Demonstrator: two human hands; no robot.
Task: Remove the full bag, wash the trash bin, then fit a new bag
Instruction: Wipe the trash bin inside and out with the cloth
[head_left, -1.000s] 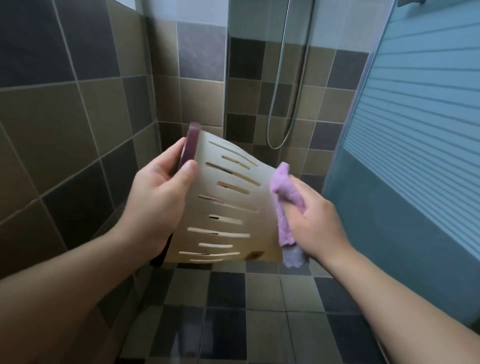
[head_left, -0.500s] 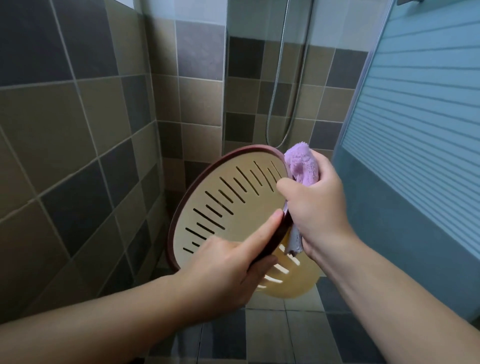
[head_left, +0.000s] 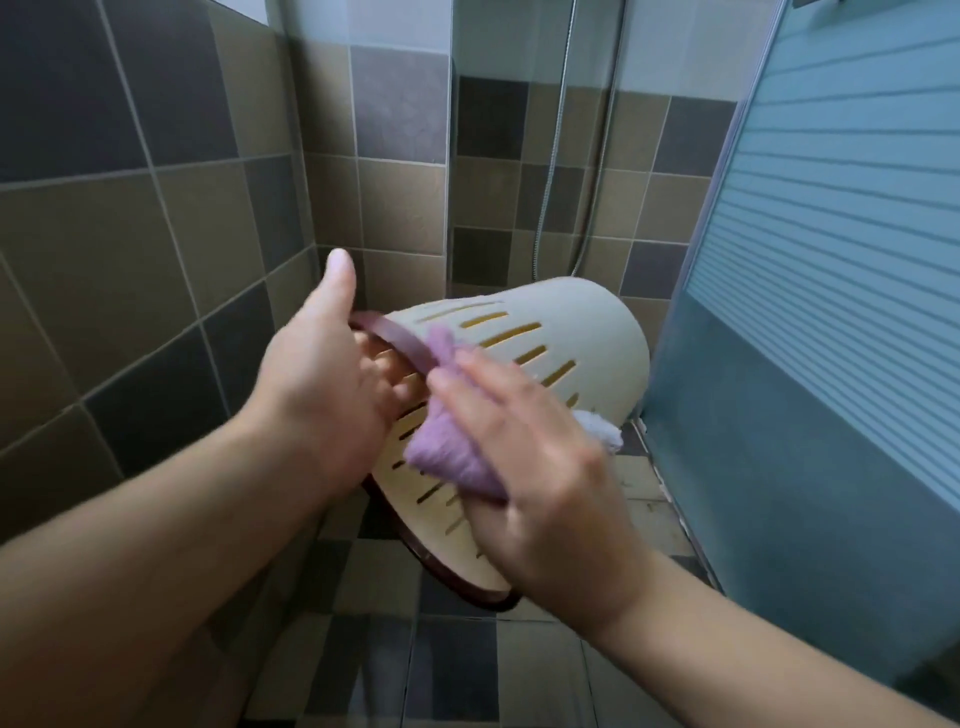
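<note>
A cream slotted trash bin (head_left: 582, 332) with a dark maroon rim (head_left: 395, 338) is held in the air on its side, base pointing away to the right. My left hand (head_left: 322, 384) grips the rim at the bin's mouth, fingers inside and thumb up. My right hand (head_left: 535, 467) presses a purple cloth (head_left: 447, 452) flat against the bin's outer wall just below the rim. A white corner of the cloth (head_left: 602, 431) sticks out past my fingers. No bag is in view.
I stand in a tiled shower corner. A tiled wall (head_left: 130, 260) is close on the left, a frosted glass door (head_left: 831, 312) close on the right. A shower hose (head_left: 556, 156) hangs on the back wall. Checkered floor tiles (head_left: 457, 665) lie below.
The bin has turned from mouth-toward-me to lying on its side with the base away. My left hand shifted to the rim's top. The cloth moved from the rim onto the outer wall.
</note>
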